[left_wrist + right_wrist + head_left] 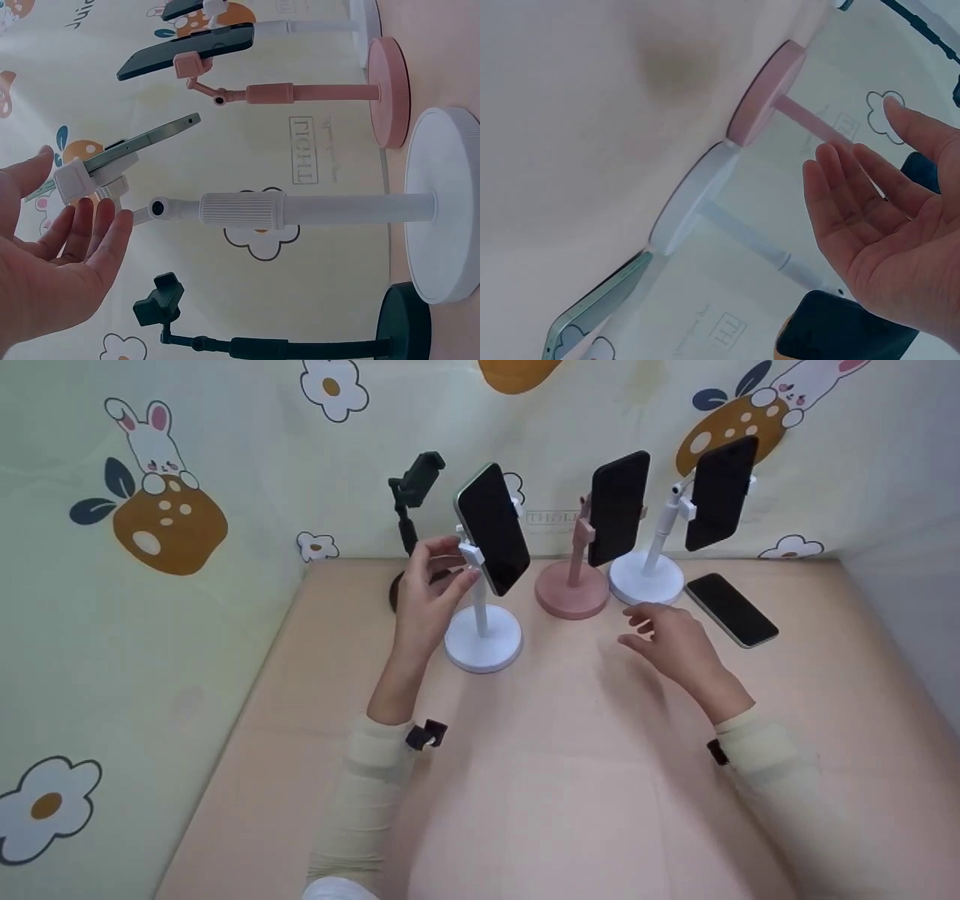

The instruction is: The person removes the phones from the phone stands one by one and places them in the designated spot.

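Observation:
In the head view my left hand (429, 596) is at the clamp of a white phone stand (484, 639), which holds a tilted phone (491, 529) with a pale green edge. The left wrist view shows the thumb and loosely bent fingers on opposite sides of the white clamp (75, 178). The thumb looks apart from it; fingertips lie at or against its underside. My right hand (675, 649) hovers over the table, holding nothing, fingers loosely bent. It is near the bases of a pink phone stand (573, 591) and a second white stand (646, 577).
A dark green stand (420, 484) without a phone stands behind my left hand. Phones sit in the pink stand (619, 510) and the far-right white one (721, 495). Another phone (732, 610) lies flat on the table (555, 780). A patterned backdrop (247, 457) rises behind.

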Demonstrator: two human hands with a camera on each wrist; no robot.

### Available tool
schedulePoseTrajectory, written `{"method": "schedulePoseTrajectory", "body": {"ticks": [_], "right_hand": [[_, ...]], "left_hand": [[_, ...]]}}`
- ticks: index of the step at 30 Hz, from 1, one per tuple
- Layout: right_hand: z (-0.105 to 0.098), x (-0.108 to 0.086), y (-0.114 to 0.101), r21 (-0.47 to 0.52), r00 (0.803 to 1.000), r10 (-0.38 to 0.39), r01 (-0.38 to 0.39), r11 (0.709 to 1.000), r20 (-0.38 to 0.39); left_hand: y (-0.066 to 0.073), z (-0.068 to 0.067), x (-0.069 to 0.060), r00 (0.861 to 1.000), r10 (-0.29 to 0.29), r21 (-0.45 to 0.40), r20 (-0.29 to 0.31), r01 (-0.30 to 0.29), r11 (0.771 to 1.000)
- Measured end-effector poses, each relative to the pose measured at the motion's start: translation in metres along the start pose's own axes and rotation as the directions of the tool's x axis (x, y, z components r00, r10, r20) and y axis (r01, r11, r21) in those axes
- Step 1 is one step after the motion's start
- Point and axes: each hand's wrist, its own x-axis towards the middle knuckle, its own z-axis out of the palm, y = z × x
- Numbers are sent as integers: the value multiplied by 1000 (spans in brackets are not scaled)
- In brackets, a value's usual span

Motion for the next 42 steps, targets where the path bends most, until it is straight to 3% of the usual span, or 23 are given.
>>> {"method": "schedulePoseTrajectory", "body": {"ticks": [19,28,38,42], "right_hand": [[9,17,-65,177,986,-141,156,972,-94],[18,25,-94,184,981,-152,173,968,-124],[27,33,-106,165,954,-211,248,955,-213],[29,38,-113,150,956,-205,239,959,-211]], "left_hand": [[-2,3,4,998,-14,9,-56,15,1000],[-2,4,4,997,-5,7,-73,6,1000],[1,8,4,998,3,11,-70,-2,1000],[2,9,5,997,1,4,-73,0,1000]]}}
